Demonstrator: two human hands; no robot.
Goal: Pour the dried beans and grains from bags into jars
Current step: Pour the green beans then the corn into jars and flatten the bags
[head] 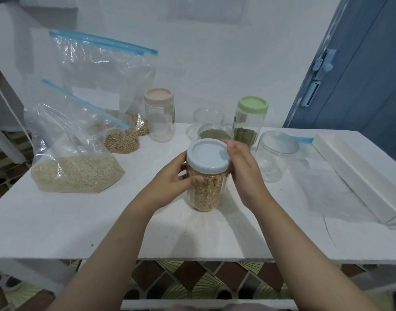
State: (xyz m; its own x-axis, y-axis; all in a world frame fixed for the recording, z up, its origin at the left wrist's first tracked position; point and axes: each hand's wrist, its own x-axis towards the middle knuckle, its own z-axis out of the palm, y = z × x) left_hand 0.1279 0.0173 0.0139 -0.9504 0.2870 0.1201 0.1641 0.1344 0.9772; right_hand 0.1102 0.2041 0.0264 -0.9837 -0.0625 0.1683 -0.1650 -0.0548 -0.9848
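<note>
While the left hand (173, 176) wraps round the jar of yellow grain (206, 189) standing mid-table (58, 221), the right hand (242, 169) curls over its white lid (207, 156), seemingly gripping the rim. Zip bags (80, 158) of grain sit left; a green-lidded jar (248, 122) stands behind.
</note>
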